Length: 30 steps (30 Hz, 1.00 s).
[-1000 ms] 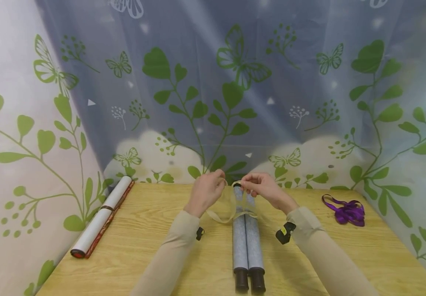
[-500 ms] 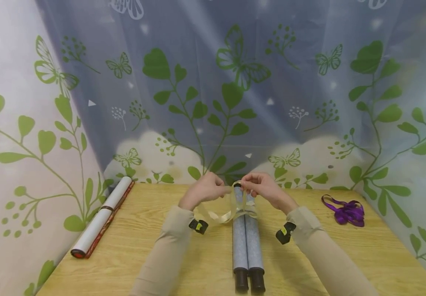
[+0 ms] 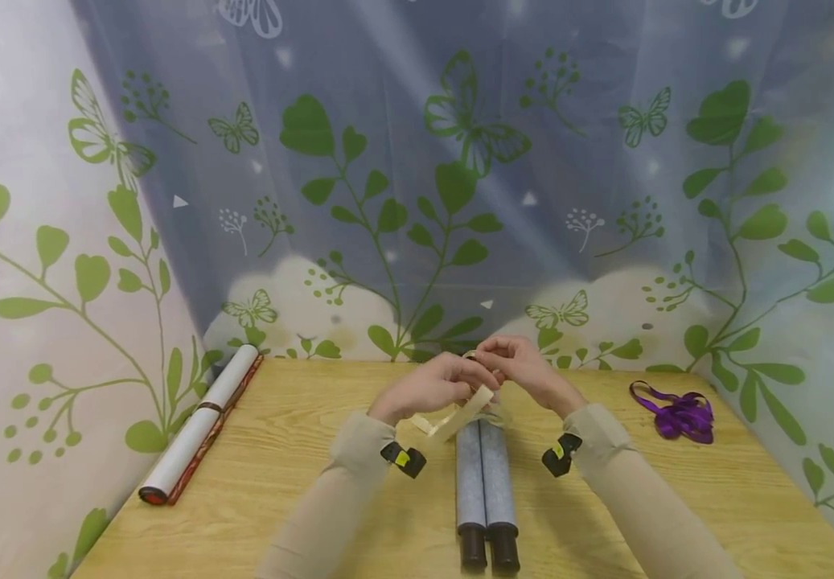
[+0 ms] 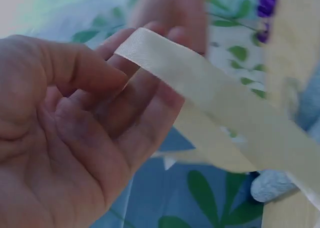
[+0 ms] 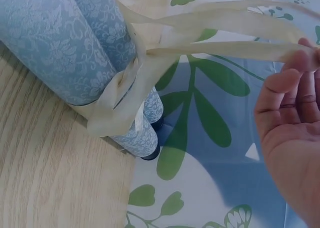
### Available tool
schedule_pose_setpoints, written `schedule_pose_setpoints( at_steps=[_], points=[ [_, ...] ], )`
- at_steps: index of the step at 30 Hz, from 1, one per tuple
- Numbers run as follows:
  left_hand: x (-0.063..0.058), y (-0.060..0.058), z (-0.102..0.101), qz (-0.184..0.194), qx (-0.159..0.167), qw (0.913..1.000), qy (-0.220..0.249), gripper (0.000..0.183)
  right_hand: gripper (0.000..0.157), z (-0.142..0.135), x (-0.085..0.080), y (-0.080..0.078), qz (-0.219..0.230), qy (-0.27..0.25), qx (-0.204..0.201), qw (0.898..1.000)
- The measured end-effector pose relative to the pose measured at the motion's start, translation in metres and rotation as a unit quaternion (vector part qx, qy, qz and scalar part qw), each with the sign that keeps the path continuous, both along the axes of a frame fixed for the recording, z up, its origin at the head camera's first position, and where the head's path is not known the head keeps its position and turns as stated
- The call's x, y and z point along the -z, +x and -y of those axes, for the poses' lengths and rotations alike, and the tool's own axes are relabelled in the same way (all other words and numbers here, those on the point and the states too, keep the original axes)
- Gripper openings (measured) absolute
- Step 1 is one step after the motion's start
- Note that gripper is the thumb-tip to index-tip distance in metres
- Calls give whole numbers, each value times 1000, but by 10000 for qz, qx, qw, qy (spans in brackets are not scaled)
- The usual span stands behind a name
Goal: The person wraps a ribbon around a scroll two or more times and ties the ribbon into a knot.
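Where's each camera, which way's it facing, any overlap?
Head: head-worn, facing forward and down over the table to the backdrop; shows left hand, right hand and sleeves.
Left wrist: on that wrist, facing across the palm to the cream ribbon; left hand close up, right hand blurred beyond.
Right wrist: on that wrist, facing the blue rolls and backdrop; right hand at the right edge.
Shared: head and left wrist both show the purple ribbon; all three show cream ribbon and blue rolls.

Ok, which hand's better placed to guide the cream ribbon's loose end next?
Probably the left hand: it's right at the loose end of the cream ribbon, while the right hand pinches another part.
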<state>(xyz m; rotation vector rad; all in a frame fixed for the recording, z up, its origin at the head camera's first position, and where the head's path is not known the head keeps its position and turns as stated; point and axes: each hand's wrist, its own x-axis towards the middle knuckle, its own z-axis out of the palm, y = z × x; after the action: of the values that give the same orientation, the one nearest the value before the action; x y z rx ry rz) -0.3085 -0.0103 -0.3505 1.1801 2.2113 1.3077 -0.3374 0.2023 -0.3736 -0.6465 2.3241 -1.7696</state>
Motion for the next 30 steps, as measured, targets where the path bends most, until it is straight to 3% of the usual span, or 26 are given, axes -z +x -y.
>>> schedule_pose_setpoints(
  at_steps=[4,7,10,19,25,30],
  points=[
    [12,7,-19,-947,91,9908,-967,44,32,-1,0,0,-21,-77,-87,9999],
    [20,12,-28,-1620,12,9733,-1627,41,32,-2,0,1,-6,-105,-120,9999],
    [25,13,-29,-2012,-164,9611,-1887,34,31,-2,0,1,2,-75,-106,9999],
    [17,2,-10,-2152,-862,9621,-1439,16,36,-4,-1,3,46,61,42,10000],
    [19,-1,-3,-2072,-1080,9645,-1231,15,36,-2,-1,2,48,84,18,10000],
    [23,-2,0,-2081,-1614,9586,-1081,15,33,0,-1,2,101,72,31,9999]
  ],
)
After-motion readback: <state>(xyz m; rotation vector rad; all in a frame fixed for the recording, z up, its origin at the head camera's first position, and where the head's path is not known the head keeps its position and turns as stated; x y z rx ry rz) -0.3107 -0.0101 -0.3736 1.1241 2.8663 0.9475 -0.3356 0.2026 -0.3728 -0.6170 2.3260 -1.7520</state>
